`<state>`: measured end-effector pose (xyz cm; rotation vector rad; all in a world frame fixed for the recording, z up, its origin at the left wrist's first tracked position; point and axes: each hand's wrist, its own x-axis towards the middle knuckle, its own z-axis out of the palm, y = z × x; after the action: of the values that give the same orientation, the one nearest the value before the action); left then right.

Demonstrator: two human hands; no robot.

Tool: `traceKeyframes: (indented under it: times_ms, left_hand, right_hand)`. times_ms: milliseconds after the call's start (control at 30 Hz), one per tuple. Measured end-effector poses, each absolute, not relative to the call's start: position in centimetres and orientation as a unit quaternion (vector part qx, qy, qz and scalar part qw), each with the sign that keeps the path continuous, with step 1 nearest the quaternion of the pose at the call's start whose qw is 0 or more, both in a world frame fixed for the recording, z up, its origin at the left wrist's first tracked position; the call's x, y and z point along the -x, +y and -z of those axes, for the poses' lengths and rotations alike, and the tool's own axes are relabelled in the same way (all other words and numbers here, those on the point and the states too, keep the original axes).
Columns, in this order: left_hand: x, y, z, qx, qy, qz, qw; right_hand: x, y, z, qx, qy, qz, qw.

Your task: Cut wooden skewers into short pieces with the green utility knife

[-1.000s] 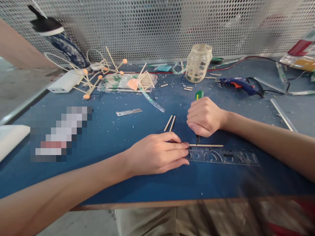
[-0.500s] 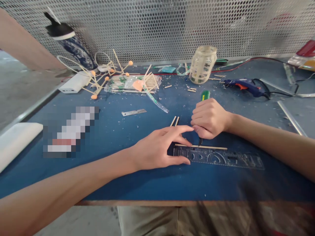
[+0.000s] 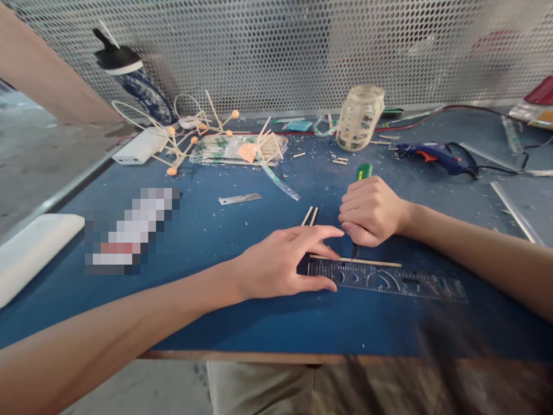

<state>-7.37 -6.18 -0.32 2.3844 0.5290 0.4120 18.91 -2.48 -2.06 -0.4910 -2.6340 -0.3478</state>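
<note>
My right hand point(image 3: 371, 212) is wrapped in a fist round a utility knife point(image 3: 364, 171), whose green end shows above the fist. The knife's dark tip comes out below and touches or nearly touches a thin wooden stick point(image 3: 375, 263). That stick lies along the top edge of a clear plastic ruler point(image 3: 391, 282). My left hand point(image 3: 285, 262) spreads its fingers over the left end of both, one fingertip on the stick and the thumb at the ruler's lower edge. Two more sticks point(image 3: 310, 216) poke out behind my left hand, their lower ends hidden.
A loose blade point(image 3: 240, 199) lies left of centre. Further back are a stick model with orange balls point(image 3: 171, 171), a bag of sticks point(image 3: 216, 151), a jar point(image 3: 360, 118) and a blue glue gun point(image 3: 436, 155). A bottle point(image 3: 142, 86) leans on the perforated metal screen point(image 3: 276, 52).
The view has shifted slightly, so everything sits a little further right. Both hands keep nearly the same pose over the stick and ruler.
</note>
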Motion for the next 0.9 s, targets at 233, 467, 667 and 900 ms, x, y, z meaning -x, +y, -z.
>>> traceKeyframes:
  times_ms: [233, 467, 667, 900]
  left_hand:
    - [7.47, -6.26, 0.26, -0.911, 0.198, -0.146, 0.33]
    - [7.33, -6.02, 0.26, -0.917, 0.187, -0.15, 0.319]
    - [7.2, -6.0, -0.15, -0.909, 0.204, -0.139, 0.336]
    - [7.16, -5.86, -0.01, -0.915, 0.193, -0.144, 0.323]
  right_hand:
    - [-18.88, -2.59, 1.91, 0.177, -0.952, 0.12, 0.218]
    - [-19.01, -2.46, 1.82, 0.176, -0.953, 0.104, 0.225]
    - [-19.01, -2.26, 1.8, 0.184, -0.95, 0.095, 0.236]
    - [-18.88, -2.52, 1.78, 0.175, -0.954, 0.108, 0.22]
